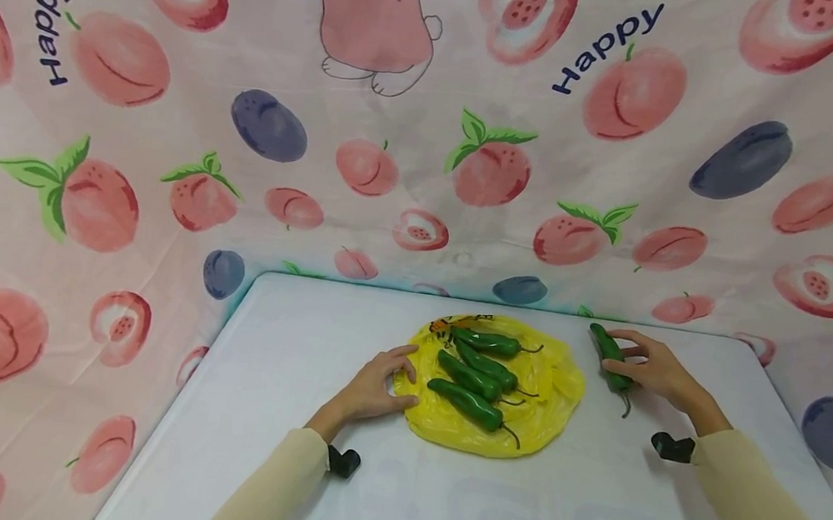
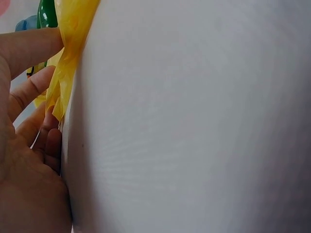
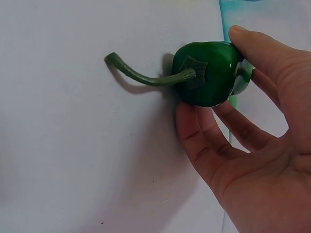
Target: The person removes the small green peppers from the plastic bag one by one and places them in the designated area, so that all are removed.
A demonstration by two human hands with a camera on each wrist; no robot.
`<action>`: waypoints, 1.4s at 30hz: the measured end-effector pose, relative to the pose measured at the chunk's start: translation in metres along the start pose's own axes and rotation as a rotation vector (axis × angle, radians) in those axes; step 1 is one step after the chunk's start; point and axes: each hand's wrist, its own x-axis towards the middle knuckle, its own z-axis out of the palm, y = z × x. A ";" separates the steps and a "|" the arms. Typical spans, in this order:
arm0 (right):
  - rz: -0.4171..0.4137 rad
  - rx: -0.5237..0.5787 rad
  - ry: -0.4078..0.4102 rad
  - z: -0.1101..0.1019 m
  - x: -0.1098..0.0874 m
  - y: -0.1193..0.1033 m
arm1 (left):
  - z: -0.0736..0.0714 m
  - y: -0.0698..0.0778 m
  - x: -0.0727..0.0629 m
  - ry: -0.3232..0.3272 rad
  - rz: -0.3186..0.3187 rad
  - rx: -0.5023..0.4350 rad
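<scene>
A yellow plastic bag (image 1: 543,427) lies spread on the white table, with several green chili peppers (image 1: 464,404) on top, side by side. My left hand (image 1: 377,383) is at the bag's left edge, fingers loosely curved and spread; in the left wrist view the thumb and fingertips touch the crinkled yellow plastic (image 2: 73,29). To the right of the bag, my right hand (image 1: 650,370) holds a single green chili pepper (image 1: 612,358) between thumb and fingers. Seen from the right wrist, the curved stem of that chili pepper (image 3: 206,73) points away from the palm, close over the tabletop.
The white table (image 1: 291,315) ends at a backdrop cloth (image 1: 399,124) printed with peaches and plums, which rises behind and along both sides. Small black devices stick out at the left wrist (image 1: 344,462) and the right wrist (image 1: 672,448).
</scene>
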 end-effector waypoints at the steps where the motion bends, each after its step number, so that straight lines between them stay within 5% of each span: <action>1: 0.000 0.000 0.001 0.000 0.000 0.000 | 0.000 0.000 0.000 0.000 0.000 -0.002; 42: -0.025 -0.171 -0.021 -0.005 0.002 -0.006 | 0.001 0.002 -0.001 0.001 -0.011 -0.006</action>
